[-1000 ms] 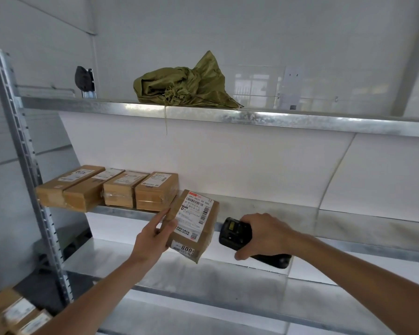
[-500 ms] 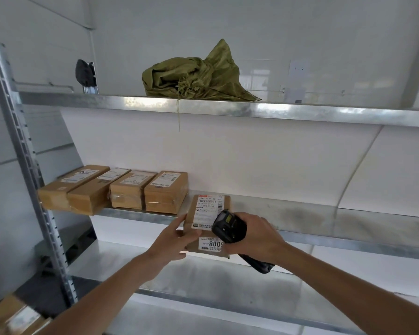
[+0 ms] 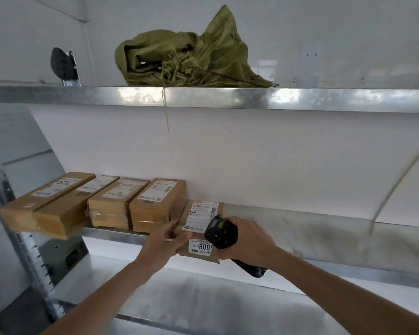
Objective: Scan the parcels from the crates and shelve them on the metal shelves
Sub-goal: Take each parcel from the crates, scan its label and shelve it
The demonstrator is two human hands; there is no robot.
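Observation:
A brown cardboard parcel with white labels lies on the middle metal shelf, right beside a row of several brown parcels. My left hand grips the parcel's near left corner, thumb across its top. My right hand grips a black handheld scanner, which sits over the parcel's right side and hides part of it.
A crumpled green sack lies on the top shelf, a string hanging over the edge. A dark object stands at the top shelf's left. A perforated upright post frames the left. A lower shelf runs under my arms.
My left hand carried the parcel from mid-air onto the middle shelf beside the row. My right hand with the scanner moved in over the parcel's right side.

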